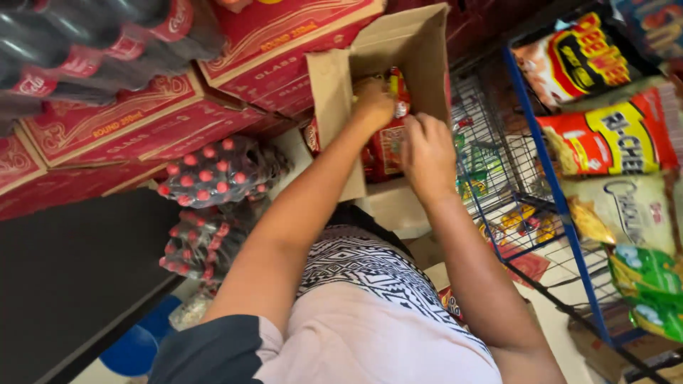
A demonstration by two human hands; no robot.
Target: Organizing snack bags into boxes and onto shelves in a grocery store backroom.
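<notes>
An open brown cardboard box (398, 50) stands ahead of me, filled with red snack packets (388, 146). My left hand (375, 102) reaches into the box with its fingers closed around the top of a red packet. Just to its right, my right hand (427, 156) is curled over the packets at the box's opening; whether it holds one I cannot tell. Both forearms stretch up from the bottom of the view.
Red cartons (128, 121) are stacked at the left, with shrink-wrapped packs of dark, red-capped bottles (213, 174) below and at top left. A blue wire rack (541, 156) on the right holds hanging snack bags (612, 139). A dark counter (71, 277) lies at lower left.
</notes>
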